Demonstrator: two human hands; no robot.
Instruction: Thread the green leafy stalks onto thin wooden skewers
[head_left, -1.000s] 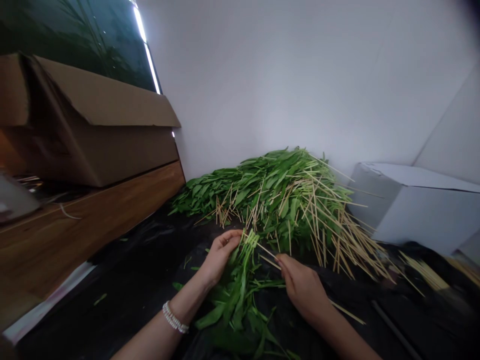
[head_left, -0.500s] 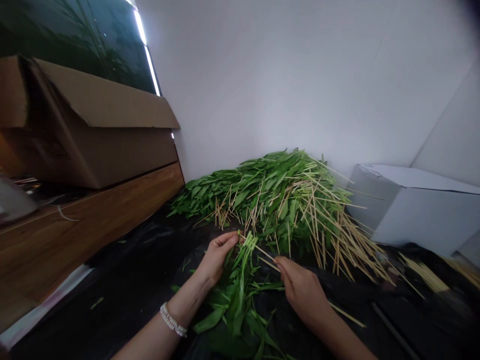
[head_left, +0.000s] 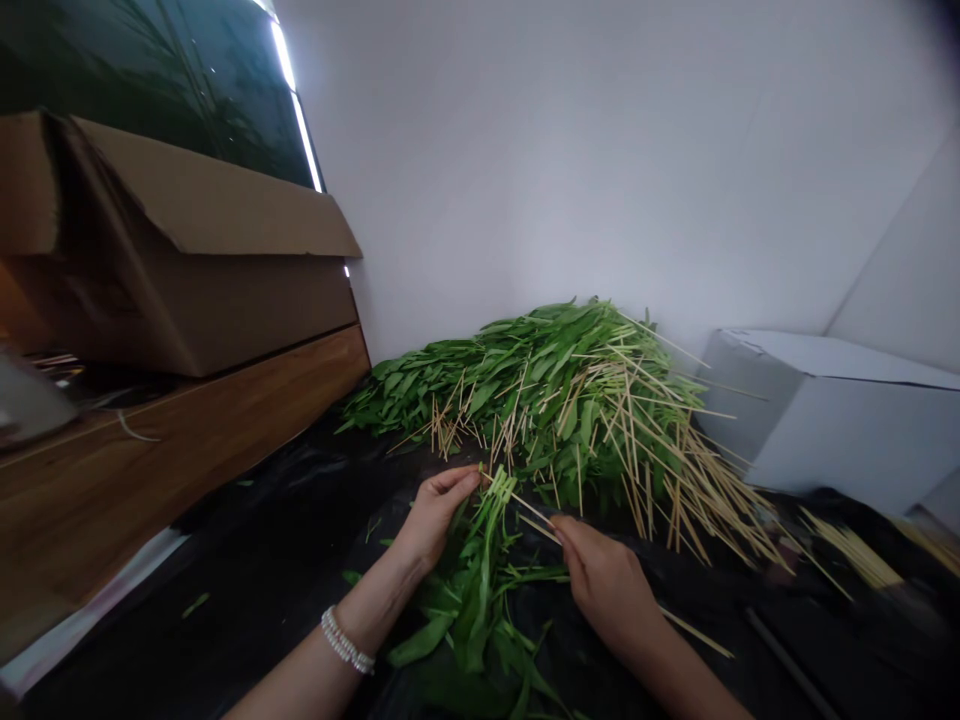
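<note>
My left hand (head_left: 436, 512), a white beaded bracelet (head_left: 345, 640) on its wrist, pinches the cut end of a green stem (head_left: 481, 467) between thumb and fingertips. My right hand (head_left: 606, 570) is closed around thin wooden skewers (head_left: 529, 509); one of them slants up-left to the stem at my left fingertips. Whether its tip has entered the stem is too small to tell. Below and between the hands lies a bunch of long-leaved greens (head_left: 480, 600), pale cut stems pointing away from me.
Against the white wall (head_left: 600, 150) rises a large heap of skewered greens (head_left: 502, 370), its many skewers (head_left: 727, 510) jutting right. More loose skewers (head_left: 851, 548) lie at the right, near a white box (head_left: 855, 430). A cardboard box (head_left: 247, 310) stands left on a wooden surface (head_left: 225, 440). Black plastic (head_left: 277, 580) lies underneath.
Almost nothing differs. Both hands keep their grips on the stem and skewers, and the view has shifted very slightly.
</note>
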